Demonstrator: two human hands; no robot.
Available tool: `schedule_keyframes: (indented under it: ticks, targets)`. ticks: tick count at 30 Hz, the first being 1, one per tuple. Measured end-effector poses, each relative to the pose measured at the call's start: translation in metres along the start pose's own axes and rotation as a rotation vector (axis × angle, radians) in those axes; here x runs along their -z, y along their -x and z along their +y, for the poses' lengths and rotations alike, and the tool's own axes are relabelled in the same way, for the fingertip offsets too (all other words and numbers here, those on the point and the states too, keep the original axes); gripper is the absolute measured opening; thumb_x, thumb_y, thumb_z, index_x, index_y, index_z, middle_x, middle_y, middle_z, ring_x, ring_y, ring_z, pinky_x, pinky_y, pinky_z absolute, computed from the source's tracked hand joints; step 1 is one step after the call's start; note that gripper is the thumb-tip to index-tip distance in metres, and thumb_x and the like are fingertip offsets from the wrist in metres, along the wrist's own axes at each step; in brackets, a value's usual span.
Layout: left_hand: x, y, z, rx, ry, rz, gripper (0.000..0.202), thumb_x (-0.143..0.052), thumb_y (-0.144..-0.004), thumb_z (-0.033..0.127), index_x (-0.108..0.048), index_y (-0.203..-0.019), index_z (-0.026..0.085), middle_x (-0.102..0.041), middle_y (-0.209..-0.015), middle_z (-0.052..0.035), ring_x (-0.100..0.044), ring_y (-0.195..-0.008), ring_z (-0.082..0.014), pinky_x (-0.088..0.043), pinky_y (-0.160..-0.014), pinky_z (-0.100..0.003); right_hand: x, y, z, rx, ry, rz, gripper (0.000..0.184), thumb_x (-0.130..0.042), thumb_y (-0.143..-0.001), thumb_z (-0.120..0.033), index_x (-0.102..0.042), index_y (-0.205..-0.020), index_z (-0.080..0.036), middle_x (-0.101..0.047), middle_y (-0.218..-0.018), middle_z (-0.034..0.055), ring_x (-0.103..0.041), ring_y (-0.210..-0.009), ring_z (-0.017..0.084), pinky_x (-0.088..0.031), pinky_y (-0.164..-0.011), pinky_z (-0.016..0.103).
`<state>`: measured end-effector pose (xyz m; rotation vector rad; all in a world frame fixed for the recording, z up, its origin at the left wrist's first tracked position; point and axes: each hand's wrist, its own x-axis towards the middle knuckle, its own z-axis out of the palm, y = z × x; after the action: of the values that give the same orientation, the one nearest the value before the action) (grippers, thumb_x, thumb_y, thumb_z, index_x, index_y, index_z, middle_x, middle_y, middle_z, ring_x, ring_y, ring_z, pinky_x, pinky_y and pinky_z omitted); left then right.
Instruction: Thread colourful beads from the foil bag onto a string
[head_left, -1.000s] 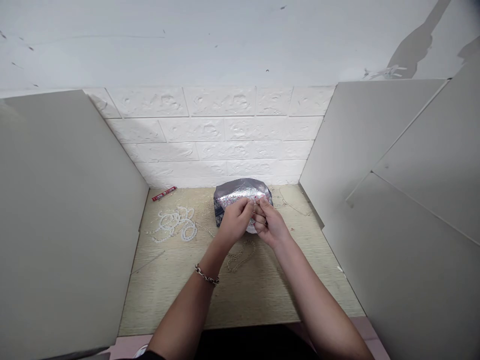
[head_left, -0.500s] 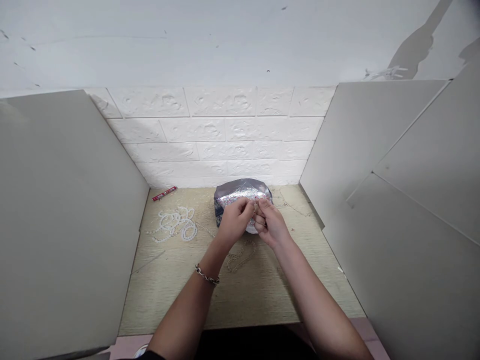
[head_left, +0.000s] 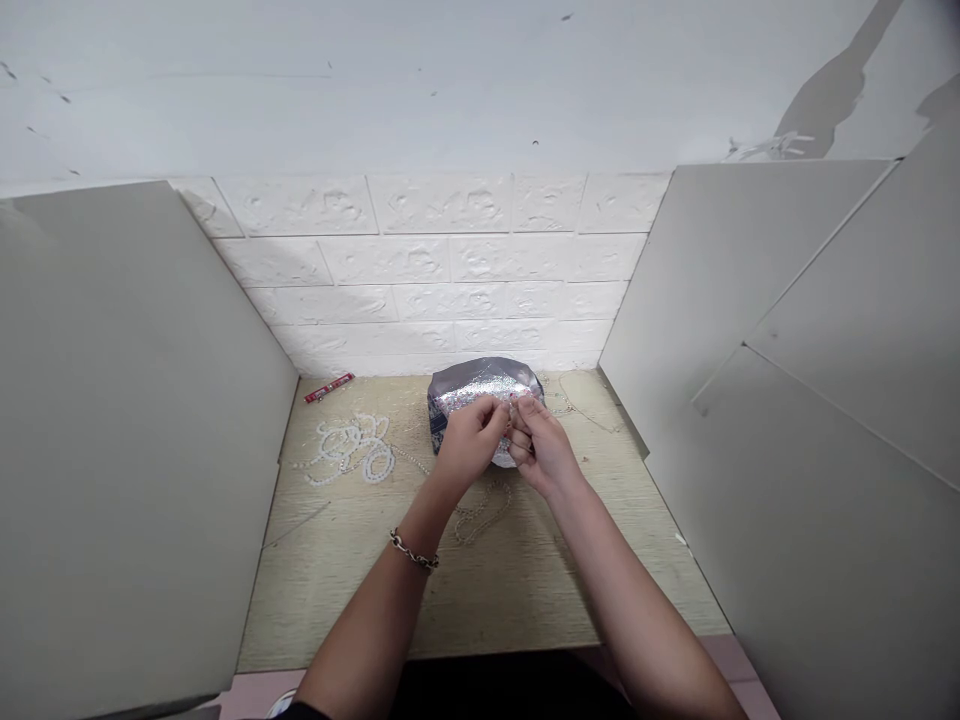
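In front of a shiny silver and dark blue pouch [head_left: 486, 378], both of my hands are raised with their fingertips nearly meeting. My left hand [head_left: 474, 436] is closed in a pinch; what sits in it is too small to make out. Closed too, with thumb and fingers pressed together, is my right hand [head_left: 541, 443], its held item likewise hidden. Below the hands a beaded chain [head_left: 480, 522] lies in a loop on the table. Coiled strings of white beads [head_left: 367, 450] lie to the left of the pouch.
A red packet [head_left: 328, 388] rests at the back left of the wooden table [head_left: 337, 600]. A thin chain [head_left: 592, 415] lies at the back right, and a thin stick [head_left: 300, 522] at the left. Grey panels [head_left: 135, 450] flank both sides, with a white brick-patterned wall [head_left: 450, 260] behind.
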<state>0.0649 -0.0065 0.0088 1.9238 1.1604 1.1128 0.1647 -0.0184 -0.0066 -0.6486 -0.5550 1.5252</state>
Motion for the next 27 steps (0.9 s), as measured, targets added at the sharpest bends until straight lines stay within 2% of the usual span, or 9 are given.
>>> schedule_keyframes:
  ticks: [27]
  targets:
    - [0.0000, 0.0006, 0.0021, 0.007, -0.044, -0.031, 0.033, -0.034, -0.077, 0.040, -0.047, -0.060, 0.015, -0.045, -0.056, 0.0025, -0.041, -0.055, -0.0090, -0.029, -0.051, -0.021, -0.0008, 0.0006, 0.0020, 0.047, 0.080, -0.002, 0.031, -0.062, -0.061, -0.037, -0.038, -0.067, -0.019, -0.027, -0.042, -0.0120, -0.016, -0.030, -0.001, -0.011, -0.025, 0.010]
